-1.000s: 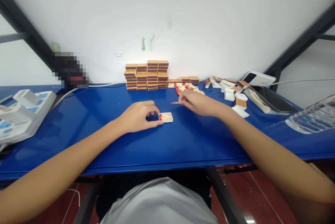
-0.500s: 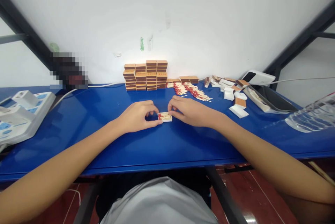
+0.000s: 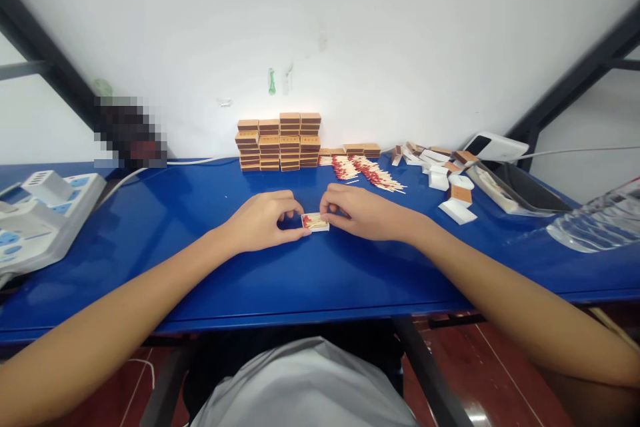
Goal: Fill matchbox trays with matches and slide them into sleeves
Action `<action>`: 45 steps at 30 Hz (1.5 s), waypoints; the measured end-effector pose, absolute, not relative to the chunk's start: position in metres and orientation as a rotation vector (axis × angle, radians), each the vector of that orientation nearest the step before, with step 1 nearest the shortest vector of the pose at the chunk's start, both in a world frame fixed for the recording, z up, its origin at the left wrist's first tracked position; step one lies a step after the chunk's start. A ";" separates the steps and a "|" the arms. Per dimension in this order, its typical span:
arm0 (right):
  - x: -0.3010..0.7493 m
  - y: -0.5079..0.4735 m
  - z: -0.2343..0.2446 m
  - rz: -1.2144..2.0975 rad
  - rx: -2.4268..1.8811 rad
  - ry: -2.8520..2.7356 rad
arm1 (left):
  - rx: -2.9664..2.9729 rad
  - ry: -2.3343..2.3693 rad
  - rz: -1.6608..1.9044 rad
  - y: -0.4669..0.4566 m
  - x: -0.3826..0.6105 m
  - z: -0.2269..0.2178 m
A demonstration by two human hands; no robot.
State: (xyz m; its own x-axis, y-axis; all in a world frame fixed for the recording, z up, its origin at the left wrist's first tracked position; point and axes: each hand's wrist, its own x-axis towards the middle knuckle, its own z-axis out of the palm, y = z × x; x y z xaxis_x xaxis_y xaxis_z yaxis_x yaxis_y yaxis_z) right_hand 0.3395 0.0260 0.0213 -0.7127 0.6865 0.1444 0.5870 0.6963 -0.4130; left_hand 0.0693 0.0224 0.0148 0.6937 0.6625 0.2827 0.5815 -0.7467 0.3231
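Observation:
A small white matchbox tray (image 3: 320, 229) lies on the blue table in front of me, with red-headed matches (image 3: 314, 220) inside it. My left hand (image 3: 267, 219) grips the tray's left end between thumb and fingers. At the other end, my right hand (image 3: 353, 212) has its fingers bent and pinched at the matches near the tray's right edge. Whether a match is between those fingertips I cannot make out. Behind my right hand lie loose piles of matches (image 3: 377, 175), their red heads mostly toward the left.
Stacked matchboxes (image 3: 280, 144) stand against the wall. White trays and box sleeves (image 3: 439, 178) lie scattered at right, beside a black-and-white container (image 3: 525, 194) and clear plastic (image 3: 595, 220). A power strip (image 3: 75, 214) with plugs sits at left.
My right hand's fingertips have shifted very slightly over the tray's right end. My left hand keeps its grip, and the tray stays where it was.

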 end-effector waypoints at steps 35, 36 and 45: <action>0.335 0.025 0.022 0.537 -0.959 -2.574 | 2.696 0.999 0.551 0.024 0.068 0.014; 0.334 0.025 0.022 0.540 -0.960 -2.570 | 2.697 0.999 0.551 0.024 0.068 0.014; 0.333 0.025 0.022 0.570 -0.997 -2.591 | 2.695 0.995 0.551 0.023 0.068 0.015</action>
